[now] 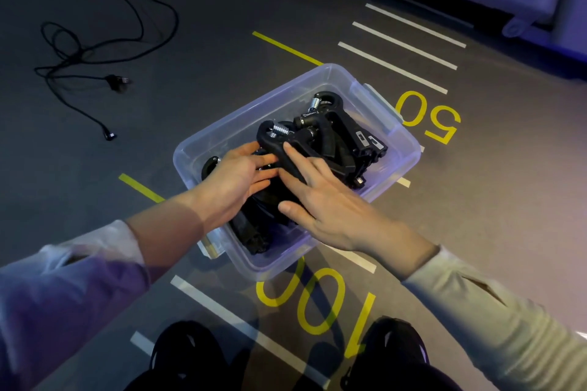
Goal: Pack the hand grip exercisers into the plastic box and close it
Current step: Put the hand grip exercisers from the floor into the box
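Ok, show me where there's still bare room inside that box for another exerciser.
The far-left corner of the plastic box is bare, bordered by the far wall and the hand grip exercisers. The middle, right and near parts are crowded: exercisers are piled there, with the left hand and right hand resting on them.

Dark grey floor [222,9] with yellow and white tape lines [397,63], yellow numbers [428,119], loose black cable [95,51], dim bluish light

A clear, lidless rectangular plastic box [403,155] sits open on the grey floor. Black hand grip exercisers with steel coil springs [336,136] lie heaped and tangled inside, filling it.
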